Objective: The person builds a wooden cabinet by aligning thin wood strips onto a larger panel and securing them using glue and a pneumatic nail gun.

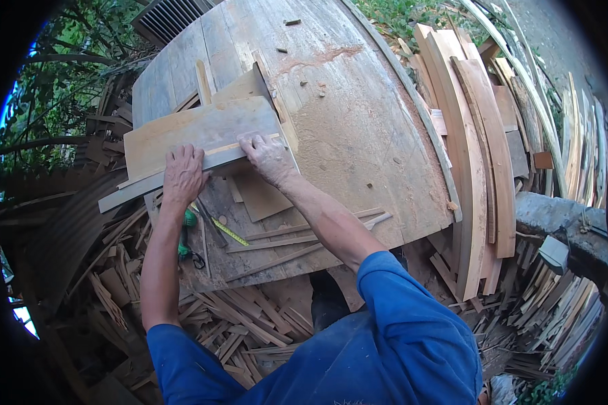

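Observation:
A thin tan plywood panel [206, 125] lies tilted on the wooden worktable [358, 148], with a long grey-edged wooden batten [132, 191] along its near edge. A narrow pale strip [217, 148] runs on top where panel and batten meet. My left hand [184, 177] is closed over the batten left of its middle, fingers curled across the top. Farther right, my right hand [269, 159] grips the batten near its right end, fingertips over the pale strip. Both thumbs are mostly hidden. Below my hands, another flat board piece [258, 196] lies under the batten.
A yellow tape measure blade [230, 231] and a green tool [188, 223] lie near my left forearm. Thin wooden sticks [284, 246] rest at the table's near edge. Long planks [463, 162] are stacked at the right, and scrap wood [250, 320] covers the ground below.

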`<state>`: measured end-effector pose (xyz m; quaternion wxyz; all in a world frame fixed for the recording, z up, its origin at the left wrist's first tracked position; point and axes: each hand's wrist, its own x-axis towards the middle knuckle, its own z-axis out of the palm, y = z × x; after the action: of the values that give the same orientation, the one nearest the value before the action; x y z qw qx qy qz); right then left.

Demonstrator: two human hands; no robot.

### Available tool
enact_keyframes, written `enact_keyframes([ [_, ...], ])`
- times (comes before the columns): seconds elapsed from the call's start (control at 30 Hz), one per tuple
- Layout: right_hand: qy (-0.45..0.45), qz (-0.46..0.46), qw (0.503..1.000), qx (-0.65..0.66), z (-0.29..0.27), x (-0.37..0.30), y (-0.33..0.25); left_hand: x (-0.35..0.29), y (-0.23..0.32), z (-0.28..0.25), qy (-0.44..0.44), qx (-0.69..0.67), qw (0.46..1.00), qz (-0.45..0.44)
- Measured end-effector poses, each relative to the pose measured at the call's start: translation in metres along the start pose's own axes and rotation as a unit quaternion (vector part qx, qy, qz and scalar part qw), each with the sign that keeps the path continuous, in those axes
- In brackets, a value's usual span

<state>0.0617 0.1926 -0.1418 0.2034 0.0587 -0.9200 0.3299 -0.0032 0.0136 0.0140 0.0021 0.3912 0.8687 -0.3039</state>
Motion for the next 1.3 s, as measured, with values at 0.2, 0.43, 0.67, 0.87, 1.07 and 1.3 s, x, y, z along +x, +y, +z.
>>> enact_keyframes([
  [0.2,0.037,-0.005,0.999,0.035,-0.009,-0.024,0.005,0.015,-0.004,-0.005,0.002,-0.02,1.0,0.003],
  [0.43,0.056,0.179,0.982,0.012,-0.178,-0.262,0.07,0.013,-0.004,0.018,-0.03,0.001,0.999,0.012],
  [0.67,0.501,0.547,0.612,-0.273,-0.46,-0.494,0.183,0.005,-0.024,0.049,0.052,0.086,0.995,0.007],
  [0.87,0.397,0.714,0.559,-0.141,-0.475,-0.497,0.213,-0.004,-0.01,0.028,0.083,0.078,0.993,0.024],
  [1.07,0.226,0.485,0.819,-0.206,-0.338,-0.434,0.178,-0.024,0.002,-0.01,0.074,0.074,0.994,-0.01],
  [1.3,-0.193,-0.049,0.979,-0.054,-0.156,-0.263,0.041,-0.166,0.103,-0.052,0.081,-0.155,0.973,-0.15],
])
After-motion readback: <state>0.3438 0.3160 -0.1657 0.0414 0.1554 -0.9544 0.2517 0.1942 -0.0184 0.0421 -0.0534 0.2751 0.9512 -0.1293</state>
